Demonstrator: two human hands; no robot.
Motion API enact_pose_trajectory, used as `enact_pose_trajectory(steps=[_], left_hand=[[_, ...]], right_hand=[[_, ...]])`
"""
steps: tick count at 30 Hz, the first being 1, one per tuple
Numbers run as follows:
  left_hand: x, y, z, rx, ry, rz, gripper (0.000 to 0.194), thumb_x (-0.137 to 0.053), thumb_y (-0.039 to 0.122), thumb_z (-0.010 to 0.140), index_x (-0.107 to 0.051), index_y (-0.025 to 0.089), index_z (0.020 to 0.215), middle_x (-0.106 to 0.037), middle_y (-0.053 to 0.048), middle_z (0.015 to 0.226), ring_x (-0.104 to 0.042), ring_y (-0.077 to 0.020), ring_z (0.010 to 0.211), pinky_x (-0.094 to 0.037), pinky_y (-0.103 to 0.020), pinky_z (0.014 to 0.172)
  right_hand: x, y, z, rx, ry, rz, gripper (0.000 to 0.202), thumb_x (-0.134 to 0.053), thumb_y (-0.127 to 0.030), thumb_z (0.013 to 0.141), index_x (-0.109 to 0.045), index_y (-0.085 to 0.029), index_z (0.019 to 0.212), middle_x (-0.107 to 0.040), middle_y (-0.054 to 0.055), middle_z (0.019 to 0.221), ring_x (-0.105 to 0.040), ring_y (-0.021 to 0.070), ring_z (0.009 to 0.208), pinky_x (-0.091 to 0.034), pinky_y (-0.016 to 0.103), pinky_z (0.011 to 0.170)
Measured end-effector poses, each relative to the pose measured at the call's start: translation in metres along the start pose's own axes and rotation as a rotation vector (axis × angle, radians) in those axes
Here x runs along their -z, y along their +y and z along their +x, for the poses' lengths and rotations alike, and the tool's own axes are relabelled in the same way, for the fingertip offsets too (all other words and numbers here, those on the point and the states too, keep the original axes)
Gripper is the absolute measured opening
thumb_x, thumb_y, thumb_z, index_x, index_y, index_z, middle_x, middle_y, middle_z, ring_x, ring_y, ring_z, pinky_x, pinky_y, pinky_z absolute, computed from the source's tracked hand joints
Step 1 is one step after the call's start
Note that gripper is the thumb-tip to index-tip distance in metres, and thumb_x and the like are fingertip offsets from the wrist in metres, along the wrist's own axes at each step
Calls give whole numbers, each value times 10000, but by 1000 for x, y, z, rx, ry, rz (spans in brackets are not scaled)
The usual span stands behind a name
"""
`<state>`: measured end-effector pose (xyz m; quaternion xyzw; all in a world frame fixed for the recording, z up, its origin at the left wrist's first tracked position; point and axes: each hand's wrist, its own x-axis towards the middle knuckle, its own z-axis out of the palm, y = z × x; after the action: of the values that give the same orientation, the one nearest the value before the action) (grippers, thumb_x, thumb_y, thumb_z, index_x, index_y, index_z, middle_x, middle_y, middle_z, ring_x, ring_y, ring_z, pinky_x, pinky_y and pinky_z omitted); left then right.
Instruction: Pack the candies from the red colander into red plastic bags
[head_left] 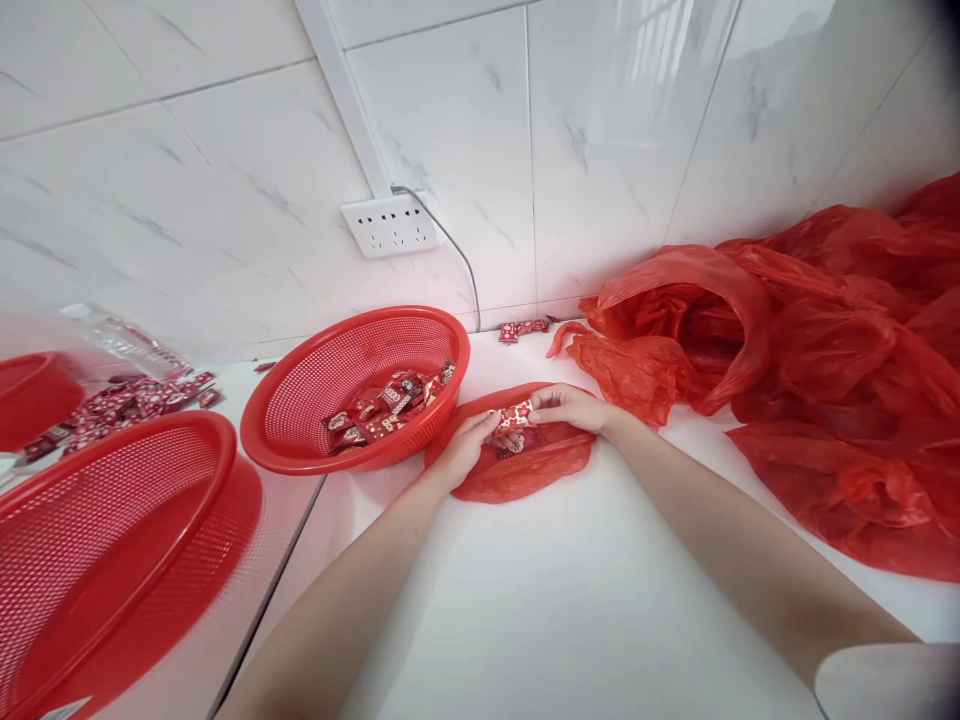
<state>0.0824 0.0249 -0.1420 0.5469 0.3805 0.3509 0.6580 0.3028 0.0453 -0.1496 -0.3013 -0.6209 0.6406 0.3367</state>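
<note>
Between my two hands is a small red-and-white patterned packet (pixel 515 415). My left hand (pixel 466 447) pinches its left end, while the fingers of my right hand (pixel 568 408) are closed on its right end. Right beneath them a thin red plastic bag (pixel 536 475) lies spread on the white table (pixel 510 610). Another small packet (pixel 511 446) rests on the bag under the held one, partly hidden by my fingers. Just left of my left hand stands a red perforated basket (pixel 289 405) with several small wrapped packets (pixel 401 390) in it.
A heap of red plastic bags (pixel 832 340) covers the right side. A few packets (pixel 523 329) lie by the wall. On the left are another red basket (pixel 217 440), a pile of packets (pixel 142 398) and a clear bottle (pixel 135 340). A cable (pixel 461 250) hangs from the wall socket (pixel 390 226).
</note>
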Motion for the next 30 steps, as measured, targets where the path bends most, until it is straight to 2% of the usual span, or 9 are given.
enact_pose_trajectory(steps=[3,7,13,19,30], left_hand=[[-1,0,0,-9,38,18,485,-687,576,733,-716,111,865,-723,-68,742,-655,-179,670,-503,-293,676],[-1,-1,1,-24,53,38,466,-674,563,752,-716,111,854,-718,-66,732,-651,-178,667,-502,-297,678],[-1,-3,2,-31,48,40,475,-679,562,747,-718,107,876,-724,-72,739,-655,-181,663,-503,-296,667],[-2,-1,0,-20,-15,41,489,-667,554,762,-721,98,931,-736,-85,783,-667,-194,694,-511,-316,720],[-3,-3,1,-28,12,72,468,-670,563,751,-716,118,889,-728,-62,742,-663,-191,680,-517,-316,713]], right_hand=[[-1,0,0,20,-2,9,285,-733,-440,751,-676,-162,782,-676,-6,798,-595,139,754,-436,290,815],[-1,0,0,14,8,19,297,-741,-445,738,-680,-160,795,-679,2,808,-598,146,761,-440,292,812],[-2,0,1,7,14,51,273,-754,-420,732,-692,-161,791,-687,-2,807,-604,136,761,-442,276,814],[-5,-2,-1,7,33,95,325,-708,-489,766,-701,-165,780,-699,12,790,-626,154,781,-453,293,832],[-7,-5,-2,-14,43,126,304,-742,-460,736,-692,-160,744,-706,2,784,-610,133,733,-445,280,800]])
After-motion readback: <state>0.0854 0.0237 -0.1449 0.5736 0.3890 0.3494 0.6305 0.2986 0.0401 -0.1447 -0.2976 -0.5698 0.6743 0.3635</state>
